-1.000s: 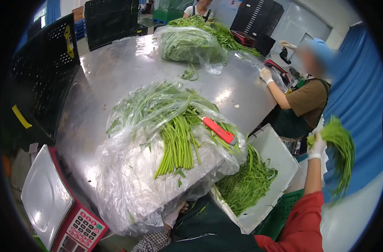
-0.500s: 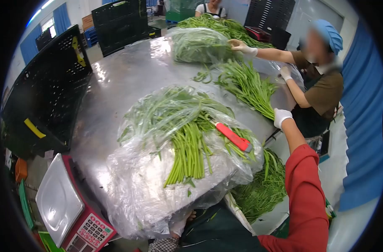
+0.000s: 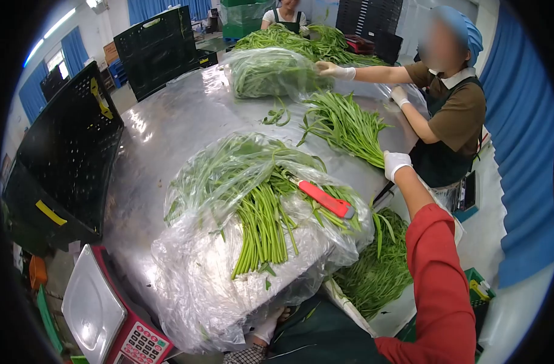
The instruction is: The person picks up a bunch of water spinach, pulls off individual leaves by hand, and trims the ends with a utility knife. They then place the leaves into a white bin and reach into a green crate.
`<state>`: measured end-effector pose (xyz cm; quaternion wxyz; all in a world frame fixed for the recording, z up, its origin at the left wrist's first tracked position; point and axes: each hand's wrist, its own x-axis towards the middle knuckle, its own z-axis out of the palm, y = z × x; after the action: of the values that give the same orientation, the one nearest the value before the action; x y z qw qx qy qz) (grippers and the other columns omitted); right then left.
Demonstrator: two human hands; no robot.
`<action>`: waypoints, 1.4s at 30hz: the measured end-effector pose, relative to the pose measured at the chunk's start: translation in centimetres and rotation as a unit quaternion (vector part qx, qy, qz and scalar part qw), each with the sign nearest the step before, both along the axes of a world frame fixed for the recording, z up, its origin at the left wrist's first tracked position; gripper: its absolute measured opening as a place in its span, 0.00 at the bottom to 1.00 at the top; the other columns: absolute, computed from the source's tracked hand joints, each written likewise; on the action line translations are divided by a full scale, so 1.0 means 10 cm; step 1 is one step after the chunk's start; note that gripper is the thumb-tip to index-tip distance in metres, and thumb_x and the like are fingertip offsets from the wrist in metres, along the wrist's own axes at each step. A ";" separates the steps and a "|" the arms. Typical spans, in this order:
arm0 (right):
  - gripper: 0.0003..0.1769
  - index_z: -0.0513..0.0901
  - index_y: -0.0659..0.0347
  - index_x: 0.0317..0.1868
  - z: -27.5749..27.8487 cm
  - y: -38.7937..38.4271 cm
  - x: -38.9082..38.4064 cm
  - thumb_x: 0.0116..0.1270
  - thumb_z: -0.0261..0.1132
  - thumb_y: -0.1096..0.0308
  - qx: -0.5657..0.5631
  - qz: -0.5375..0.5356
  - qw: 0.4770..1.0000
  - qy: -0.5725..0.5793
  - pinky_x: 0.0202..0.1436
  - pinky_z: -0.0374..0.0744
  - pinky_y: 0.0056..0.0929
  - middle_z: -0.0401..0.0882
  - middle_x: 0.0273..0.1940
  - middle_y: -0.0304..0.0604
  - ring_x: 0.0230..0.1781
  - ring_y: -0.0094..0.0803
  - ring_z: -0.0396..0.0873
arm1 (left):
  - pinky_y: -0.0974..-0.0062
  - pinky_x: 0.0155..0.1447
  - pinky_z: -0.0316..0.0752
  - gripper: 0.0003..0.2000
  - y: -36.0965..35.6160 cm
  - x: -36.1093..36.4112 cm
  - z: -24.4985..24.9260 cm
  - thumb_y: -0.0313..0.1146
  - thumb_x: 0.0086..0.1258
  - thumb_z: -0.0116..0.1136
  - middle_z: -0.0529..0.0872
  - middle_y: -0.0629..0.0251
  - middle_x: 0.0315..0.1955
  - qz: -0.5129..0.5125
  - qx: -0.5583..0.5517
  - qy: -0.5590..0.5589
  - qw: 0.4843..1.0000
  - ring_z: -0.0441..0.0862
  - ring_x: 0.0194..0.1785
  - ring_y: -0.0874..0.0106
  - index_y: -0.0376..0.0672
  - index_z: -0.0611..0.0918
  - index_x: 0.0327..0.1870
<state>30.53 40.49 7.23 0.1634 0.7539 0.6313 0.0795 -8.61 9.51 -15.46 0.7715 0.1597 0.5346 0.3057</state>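
My right hand [image 3: 397,165], in a white glove, is closed round the stem ends of a bunch of leafy green vegetables [image 3: 348,130] lying on the metal table. My left hand [image 3: 268,327], also gloved, is low at the table's near edge beside the clear plastic bag; its fingers are mostly hidden. Before me a second bunch of greens [image 3: 265,224] lies with its leaves under the plastic bag [image 3: 192,267] and its cut stems toward me. On top of the plastic rests a red-handled utility knife [image 3: 322,197].
A red and white weighing scale [image 3: 98,303] stands at the near left, black crates [image 3: 64,164] beyond it. Across the table, a co-worker's gloved hand [image 3: 337,71] touches a bag of greens [image 3: 271,76]. A container of loose greens [image 3: 377,273] sits below the table's right edge.
The view has shifted slightly, so most things appear farther left. My right hand keeps its hold on the bunch. The co-worker at the right appears more upright.
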 end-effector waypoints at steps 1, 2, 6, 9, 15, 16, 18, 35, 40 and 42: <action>0.14 0.75 0.61 0.45 -0.01 0.00 0.00 0.56 0.58 0.71 0.002 -0.002 1.000 -0.006 0.46 0.77 0.36 0.81 0.43 0.50 0.45 0.42 0.80 | 0.84 0.40 0.71 0.13 -0.01 0.00 0.01 0.41 0.68 0.53 0.82 0.70 0.28 -0.001 0.006 0.002 1.000 0.76 0.31 0.81 0.38 0.80 0.39; 0.14 0.76 0.61 0.45 -0.02 0.00 0.00 0.56 0.57 0.71 0.007 -0.002 1.000 -0.005 0.46 0.77 0.35 0.81 0.43 0.50 0.45 0.42 0.80 | 0.84 0.40 0.71 0.14 -0.02 -0.02 -0.04 0.41 0.68 0.52 0.82 0.70 0.28 -0.004 0.004 -0.007 1.000 0.76 0.31 0.81 0.38 0.80 0.39; 0.13 0.76 0.59 0.45 -0.08 -0.02 0.01 0.58 0.56 0.71 0.014 0.004 1.000 -0.017 0.45 0.78 0.34 0.81 0.42 0.48 0.44 0.41 0.80 | 0.83 0.41 0.72 0.13 -0.05 0.02 0.03 0.41 0.68 0.52 0.82 0.69 0.28 0.012 -0.035 -0.027 0.999 0.77 0.32 0.81 0.39 0.80 0.38; 0.11 0.79 0.58 0.42 -0.07 -0.01 -0.03 0.58 0.56 0.71 0.043 -0.008 0.999 -0.023 0.44 0.78 0.34 0.82 0.41 0.47 0.43 0.38 0.81 | 0.80 0.44 0.74 0.12 -0.02 0.02 0.08 0.37 0.69 0.51 0.84 0.63 0.34 0.004 0.002 -0.003 1.000 0.80 0.34 0.76 0.37 0.79 0.41; 0.12 0.76 0.61 0.43 -0.17 -0.01 0.05 0.57 0.56 0.72 0.053 -0.002 0.999 -0.010 0.41 0.78 0.36 0.82 0.39 0.49 0.40 0.41 0.81 | 0.80 0.41 0.74 0.11 -0.02 0.06 -0.11 0.36 0.68 0.52 0.84 0.64 0.33 0.000 -0.020 0.017 1.000 0.79 0.31 0.76 0.38 0.79 0.41; 0.12 0.76 0.61 0.43 -0.16 0.01 0.03 0.57 0.56 0.72 0.063 -0.003 0.998 -0.009 0.41 0.78 0.36 0.82 0.39 0.49 0.40 0.41 0.82 | 0.80 0.40 0.75 0.10 -0.02 0.06 -0.19 0.35 0.68 0.52 0.84 0.63 0.33 0.002 -0.017 0.012 1.000 0.79 0.31 0.76 0.37 0.79 0.42; 0.11 0.77 0.59 0.43 -0.12 -0.01 -0.01 0.58 0.56 0.71 0.059 -0.016 0.998 -0.017 0.41 0.78 0.36 0.83 0.38 0.47 0.40 0.39 0.82 | 0.80 0.37 0.76 0.10 0.04 0.04 -0.22 0.32 0.68 0.52 0.84 0.61 0.33 0.013 -0.021 -0.007 1.000 0.79 0.30 0.74 0.36 0.78 0.43; 0.13 0.76 0.59 0.45 -0.17 -0.01 0.02 0.57 0.57 0.70 0.050 -0.022 0.998 -0.005 0.43 0.76 0.37 0.82 0.40 0.47 0.42 0.39 0.81 | 0.81 0.35 0.73 0.10 -0.05 0.06 0.17 0.35 0.66 0.55 0.84 0.64 0.31 0.040 0.048 0.041 0.997 0.79 0.29 0.76 0.38 0.80 0.39; 0.14 0.75 0.61 0.45 -0.12 -0.01 0.06 0.56 0.58 0.70 0.040 -0.008 0.999 0.005 0.44 0.77 0.37 0.82 0.41 0.48 0.42 0.41 0.81 | 0.82 0.35 0.73 0.10 -0.03 0.11 0.25 0.35 0.65 0.56 0.84 0.65 0.29 0.032 0.041 0.040 0.998 0.79 0.30 0.77 0.38 0.81 0.39; 0.17 0.75 0.63 0.45 0.05 -0.09 0.05 0.52 0.59 0.70 0.017 0.000 0.998 0.055 0.45 0.77 0.36 0.80 0.41 0.53 0.43 0.43 0.80 | 0.82 0.35 0.73 0.10 -0.02 0.12 0.21 0.36 0.65 0.56 0.84 0.66 0.29 0.049 0.034 0.019 0.998 0.79 0.29 0.77 0.38 0.82 0.39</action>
<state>31.03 39.59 7.70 0.1155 0.7596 0.6382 0.0482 -7.37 9.34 -13.40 0.7394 0.1648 0.5456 0.3584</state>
